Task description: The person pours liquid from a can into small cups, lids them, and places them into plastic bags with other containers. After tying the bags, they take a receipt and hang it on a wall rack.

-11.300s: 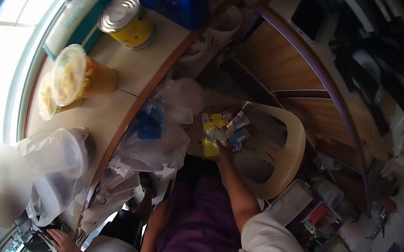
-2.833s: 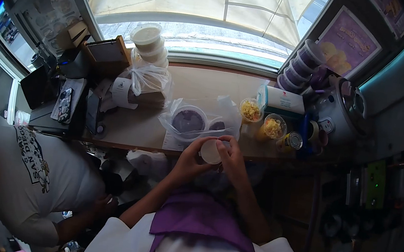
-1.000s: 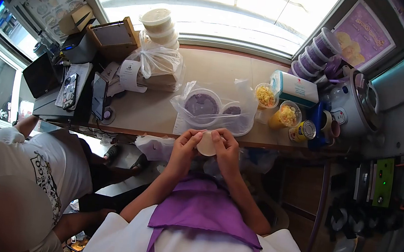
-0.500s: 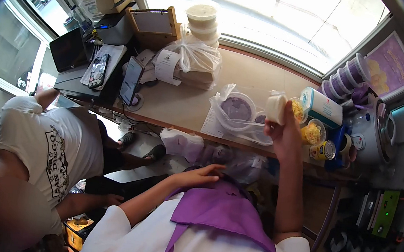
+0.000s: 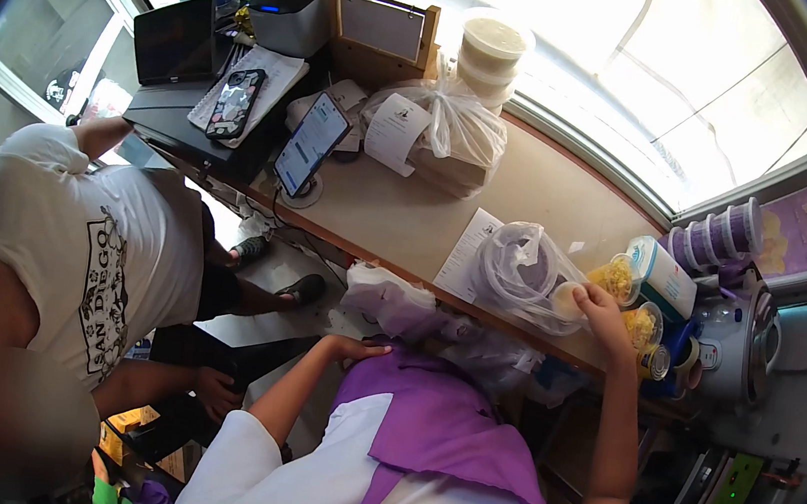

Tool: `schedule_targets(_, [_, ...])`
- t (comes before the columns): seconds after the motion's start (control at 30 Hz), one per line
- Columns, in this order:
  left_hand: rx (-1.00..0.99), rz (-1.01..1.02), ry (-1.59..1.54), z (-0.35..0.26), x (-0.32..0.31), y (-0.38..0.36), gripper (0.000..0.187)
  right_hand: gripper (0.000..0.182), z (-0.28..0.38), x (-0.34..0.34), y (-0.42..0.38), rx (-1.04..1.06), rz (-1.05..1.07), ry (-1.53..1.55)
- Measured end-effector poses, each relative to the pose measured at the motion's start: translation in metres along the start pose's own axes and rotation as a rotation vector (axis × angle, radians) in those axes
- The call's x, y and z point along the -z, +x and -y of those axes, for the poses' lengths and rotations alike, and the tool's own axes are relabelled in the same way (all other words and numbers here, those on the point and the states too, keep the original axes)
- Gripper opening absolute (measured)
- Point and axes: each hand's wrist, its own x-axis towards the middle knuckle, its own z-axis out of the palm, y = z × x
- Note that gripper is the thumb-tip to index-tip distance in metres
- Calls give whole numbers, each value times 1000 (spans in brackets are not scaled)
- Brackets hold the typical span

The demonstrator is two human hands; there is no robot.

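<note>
My right hand grips a small round white cup against the right side of a clear plastic bag. The bag sits on the counter near its front edge, and a round tub with purple contents shows dimly inside it. A printed receipt lies beside the bag on its left. My left hand rests with outstretched fingers against the purple apron at my waist and holds nothing. Two tubs of yellow shreds, one a yellow tub, stand just beyond my right hand.
A tied bag with a receipt, a propped phone and stacked tubs stand along the counter. To the right are a tin can, a large cooker and purple tubs. Another person is at left.
My right hand has lowered the small white cup to the bag, whose top now looks gathered over the tub. My left hand has drawn back to my waist. The view has shifted.
</note>
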Motion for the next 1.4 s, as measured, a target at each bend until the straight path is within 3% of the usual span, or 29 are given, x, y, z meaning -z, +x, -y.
schedule_targets(0.1, [243, -62, 11, -20, -4, 15, 85, 34, 5, -7, 6, 203, -107, -685])
schedule_targets(0.2, [327, -134, 77, -36, -3, 18, 81, 31, 2, -14, 12, 159, -156, -831])
schedule_targets(0.27, [271, -161, 145, -34, 1, 30, 77, 30, 8, -17, 13, 138, -205, -681])
schedule_targets(0.43, [-127, -191, 379, -13, 26, 66, 69, 31, 65, -18, -30, 197, -325, -409])
schedule_targets(0.5, [-260, -176, 466, -13, 36, 76, 66, 28, 74, -10, -57, 219, -327, -115])
schedule_targets(0.63, [-486, -135, 593, -16, 43, 93, 60, 24, 44, -1, -107, 109, -358, 388])
schedule_targets(0.7, [-581, -117, 630, -18, 37, 102, 57, 24, 17, 2, -128, 39, -442, 409])
schedule_targets(0.83, [-433, -186, 428, -13, 6, 105, 56, 24, -59, 0, -157, -126, -548, 445])
schedule_targets(1.0, [-175, -267, 152, -12, -24, 54, 61, 23, -129, -1, -179, -229, -641, 435])
schedule_targets(1.07, [-34, -23, 95, -15, -23, 32, 71, 21, -159, -2, -173, -225, -720, 383])
schedule_targets(1.13, [162, 49, 79, -55, -47, -25, 74, 20, -180, -5, -164, -192, -783, 373])
schedule_targets(1.3, [-143, -2, 505, -42, -53, -71, 69, 16, -166, -16, -125, 81, -882, 379])
schedule_targets(1.33, [-341, 79, 727, -36, -39, -61, 58, 19, -154, -18, -119, 104, -893, 248])
schedule_targets(1.4, [-258, -171, 993, -129, -95, -102, 46, 27, -127, -17, -108, 149, -906, -17])
